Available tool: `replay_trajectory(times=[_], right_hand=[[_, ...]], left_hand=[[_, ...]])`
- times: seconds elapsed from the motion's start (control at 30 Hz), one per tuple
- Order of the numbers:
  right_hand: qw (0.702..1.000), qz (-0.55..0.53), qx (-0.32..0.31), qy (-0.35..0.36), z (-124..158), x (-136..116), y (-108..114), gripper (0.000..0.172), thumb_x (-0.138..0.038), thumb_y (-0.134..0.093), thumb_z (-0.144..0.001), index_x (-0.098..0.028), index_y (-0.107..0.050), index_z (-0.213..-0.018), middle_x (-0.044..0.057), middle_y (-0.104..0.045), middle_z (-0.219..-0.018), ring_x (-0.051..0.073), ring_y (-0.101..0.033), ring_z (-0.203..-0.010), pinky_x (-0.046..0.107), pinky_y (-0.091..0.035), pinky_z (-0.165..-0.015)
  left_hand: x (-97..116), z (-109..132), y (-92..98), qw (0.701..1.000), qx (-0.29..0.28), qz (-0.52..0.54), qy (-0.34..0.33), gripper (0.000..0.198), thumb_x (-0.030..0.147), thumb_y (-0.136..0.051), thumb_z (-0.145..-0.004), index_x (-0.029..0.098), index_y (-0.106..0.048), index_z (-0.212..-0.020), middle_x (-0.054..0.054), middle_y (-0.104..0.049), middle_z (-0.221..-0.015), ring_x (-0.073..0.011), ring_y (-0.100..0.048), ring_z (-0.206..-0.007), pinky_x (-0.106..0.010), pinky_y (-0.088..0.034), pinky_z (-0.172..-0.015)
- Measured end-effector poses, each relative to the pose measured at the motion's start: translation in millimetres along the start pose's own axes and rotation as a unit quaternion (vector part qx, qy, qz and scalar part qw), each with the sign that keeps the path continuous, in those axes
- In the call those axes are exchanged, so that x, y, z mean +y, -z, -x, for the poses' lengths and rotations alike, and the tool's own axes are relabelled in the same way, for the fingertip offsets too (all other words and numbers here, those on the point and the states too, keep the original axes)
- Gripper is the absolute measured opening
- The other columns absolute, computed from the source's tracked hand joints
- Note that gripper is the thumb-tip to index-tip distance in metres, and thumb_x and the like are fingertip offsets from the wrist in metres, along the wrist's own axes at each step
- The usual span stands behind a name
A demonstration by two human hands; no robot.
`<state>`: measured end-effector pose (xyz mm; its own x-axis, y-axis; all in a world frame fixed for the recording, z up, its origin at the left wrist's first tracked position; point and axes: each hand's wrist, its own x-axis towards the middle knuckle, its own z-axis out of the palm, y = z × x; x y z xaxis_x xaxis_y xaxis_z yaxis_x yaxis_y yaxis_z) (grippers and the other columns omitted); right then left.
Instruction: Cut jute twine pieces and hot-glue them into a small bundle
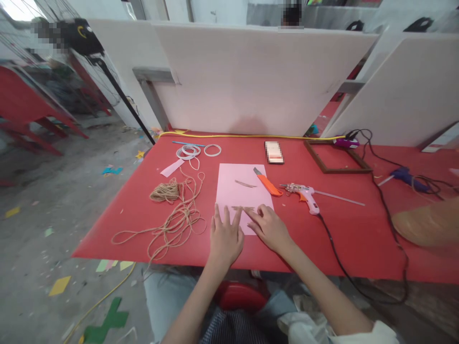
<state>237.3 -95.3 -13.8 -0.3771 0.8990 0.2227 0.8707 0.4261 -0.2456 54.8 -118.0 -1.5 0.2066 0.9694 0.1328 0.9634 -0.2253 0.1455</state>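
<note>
My left hand (226, 235) lies on the pink paper (229, 177) with its fingers spread, the index fingertip touching short tan twine pieces (238, 208). Beside it, my right hand (271, 228) rests on the paper's right edge. Its index finger reaches to the same twine, and its thumb is apart from it; I see nothing held in either hand. Farther up the sheet is another short twine piece (245, 183). An orange utility knife (268, 185), blade out, lies across the paper's upper right edge. Right of it lies a pink-and-white glue gun (304, 195) with a glue stick in its back.
Left of the paper are a twine bundle (165, 191) with loose loops and white rings (189, 152). A phone (274, 153), a brown frame (339, 169) and a blue glue gun (403, 174) lie on the red table (118, 224). A person's arm (423, 222) enters at right.
</note>
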Motion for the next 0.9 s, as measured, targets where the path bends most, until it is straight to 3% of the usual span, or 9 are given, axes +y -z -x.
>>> replay_trajectory(times=[0.13, 0.4, 0.63, 0.83, 0.9], right_hand=[[0.999, -0.028, 0.037, -0.027, 3, 4, -4, 0.043, -0.038, -0.048, -0.103, -0.023, -0.062, -0.141, 0.008, -0.056, -0.097, 0.022, -0.056, -0.089, 0.035, -0.049, -0.081], [0.998, 0.005, 0.035, -0.043, 2, 3, -8, 0.045, -0.042, -0.051, -0.101, -0.020, -0.065, -0.138, 0.011, -0.059, -0.100, 0.025, -0.057, -0.091, 0.038, -0.049, -0.082], [0.987, -0.135, 0.071, -0.053, 2, 16, -5, 0.039, -0.033, -0.044, -0.104, -0.023, -0.069, -0.132, 0.008, -0.059, -0.096, 0.019, -0.061, -0.085, 0.031, -0.050, -0.076], [0.989, -0.112, 0.087, -0.035, 3, 17, -10, 0.038, -0.034, -0.046, -0.102, -0.022, -0.073, -0.126, 0.009, -0.059, -0.095, 0.022, -0.059, -0.086, 0.034, -0.050, -0.077], [0.983, -0.149, 0.091, -0.050, 3, 18, -9, 0.040, -0.037, -0.045, -0.102, -0.021, -0.074, -0.124, 0.009, -0.060, -0.095, 0.021, -0.060, -0.085, 0.034, -0.051, -0.078]], left_hand=[[-1, 0, -1.7, 1.000, -0.001, -0.006, 0.003, 0.062, 0.025, -0.047, -0.096, 0.015, -0.041, -0.157, -0.019, -0.046, -0.157, -0.0440, -0.025, -0.153, -0.057, -0.039, -0.116], [0, -3, -2.3, 1.000, 0.001, -0.003, 0.005, 0.060, 0.024, -0.048, -0.096, 0.016, -0.045, -0.155, -0.018, -0.048, -0.155, -0.0441, -0.027, -0.152, -0.058, -0.041, -0.115], [-9, -2, -5.8, 1.000, 0.018, 0.025, -0.005, 0.061, 0.019, -0.044, -0.094, 0.009, -0.042, -0.154, -0.019, -0.048, -0.154, -0.0389, -0.028, -0.152, -0.052, -0.041, -0.115], [-6, -5, 0.0, 1.000, 0.016, 0.017, 0.001, 0.056, 0.021, -0.041, -0.096, 0.013, -0.048, -0.150, -0.017, -0.051, -0.152, -0.0390, -0.034, -0.149, -0.055, -0.044, -0.111], [-11, -7, 2.5, 1.000, 0.017, 0.024, -0.010, 0.054, 0.021, -0.040, -0.096, 0.013, -0.049, -0.149, -0.017, -0.054, -0.149, -0.0378, -0.037, -0.147, -0.055, -0.045, -0.110]])
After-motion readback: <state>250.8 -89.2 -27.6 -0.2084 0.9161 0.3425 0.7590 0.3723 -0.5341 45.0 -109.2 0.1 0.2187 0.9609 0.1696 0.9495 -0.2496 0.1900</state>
